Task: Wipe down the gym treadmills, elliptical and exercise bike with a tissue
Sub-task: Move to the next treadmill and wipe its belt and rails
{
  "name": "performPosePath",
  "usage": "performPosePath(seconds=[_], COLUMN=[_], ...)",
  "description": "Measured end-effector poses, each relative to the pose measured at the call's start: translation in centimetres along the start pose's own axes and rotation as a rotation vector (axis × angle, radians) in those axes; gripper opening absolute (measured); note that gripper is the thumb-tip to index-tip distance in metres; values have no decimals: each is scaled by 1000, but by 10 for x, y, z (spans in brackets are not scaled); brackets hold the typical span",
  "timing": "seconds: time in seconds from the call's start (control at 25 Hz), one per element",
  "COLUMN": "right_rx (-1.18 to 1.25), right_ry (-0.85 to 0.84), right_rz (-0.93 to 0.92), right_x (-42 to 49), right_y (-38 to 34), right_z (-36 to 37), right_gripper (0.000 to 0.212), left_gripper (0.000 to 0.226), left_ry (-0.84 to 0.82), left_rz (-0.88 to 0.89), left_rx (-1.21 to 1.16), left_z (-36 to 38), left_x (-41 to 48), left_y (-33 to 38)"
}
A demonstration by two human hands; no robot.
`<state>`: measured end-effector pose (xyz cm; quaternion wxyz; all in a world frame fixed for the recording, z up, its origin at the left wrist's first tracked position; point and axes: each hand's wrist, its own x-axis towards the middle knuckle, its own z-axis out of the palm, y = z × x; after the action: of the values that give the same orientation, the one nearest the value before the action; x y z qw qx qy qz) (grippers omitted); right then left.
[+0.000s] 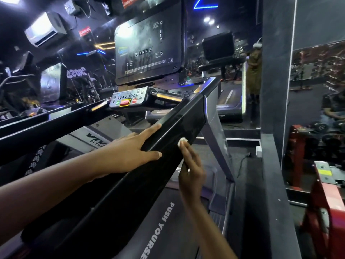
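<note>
Treadmill handrail (pixel 112 199): black, glossy, running from 7 o'clock up to 1 o'clock across the middle of the scene.
Left hand (pixel 130 152): laid flat on top of the handrail at centre, fingers straight and spread, gripping nothing.
Right hand (pixel 193 171): at 4 o'clock of the left hand, against the rail's outer side; fingers nearly straight, pressing the tissue to the rail. The thumb is hidden.
Tissue (pixel 182 142): small white wad showing at the right fingertips, touching the rail's lower outer edge.
Console screen (pixel 147 51): dark, at 12 o'clock.
Control panel (pixel 128 99): below the screen, with red and green buttons.
Deck (pixel 164 227): grey, lettered "PUSH YOURSE", at 6 o'clock.
</note>
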<state>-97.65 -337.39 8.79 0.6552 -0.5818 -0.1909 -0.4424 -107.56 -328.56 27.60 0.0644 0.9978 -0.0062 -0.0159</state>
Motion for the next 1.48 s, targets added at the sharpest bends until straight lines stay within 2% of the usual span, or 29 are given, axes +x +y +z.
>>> performPosePath(seconds=[0.2,0.28,0.36,0.44,0.56,0.76,0.88,0.96,1.08,1.16,1.24,1.48], right_rx=[-9,-24,1,92,153,100,51,77,86,30,-73,-284], right_ry=[20,31,-14,-157,-239,-104,-83,-173,-390,-409,-383,-381], right_rz=[99,130,29,-144,-280,-56,1,-85,-395,-467,-426,-263], right_x=[55,63,50,28,34,87,108,106,95,112,132,190], right_y=[52,50,26,-3,5,57,65,46,18,25,42,84], right_z=[-3,-9,-12,-13,-9,4,-1,-7,-13,-11,-9,-4], right_gripper=[37,40,38,40,39,38,38,36,36,35,34,32], left_gripper=[76,77,77,79,79,77,74,72,79,79,70,70], left_ry=[-1,-7,-6,27,62,59,63,66,69,61,64,46], left_rz=[8,-3,-6,-15,-34,-48,-60,-64,-59,-70,-69,-69], left_rx=[15,17,26,27,17,22,27,29,31,29,8,61], left_z=[1,1,0,0,2,2,3,4,3,2,3,3], left_x=[11,21,33,42,47,41,39,38,39,39,38,37], left_y=[-5,-3,1,4,9,12,13,12,13,13,13,15])
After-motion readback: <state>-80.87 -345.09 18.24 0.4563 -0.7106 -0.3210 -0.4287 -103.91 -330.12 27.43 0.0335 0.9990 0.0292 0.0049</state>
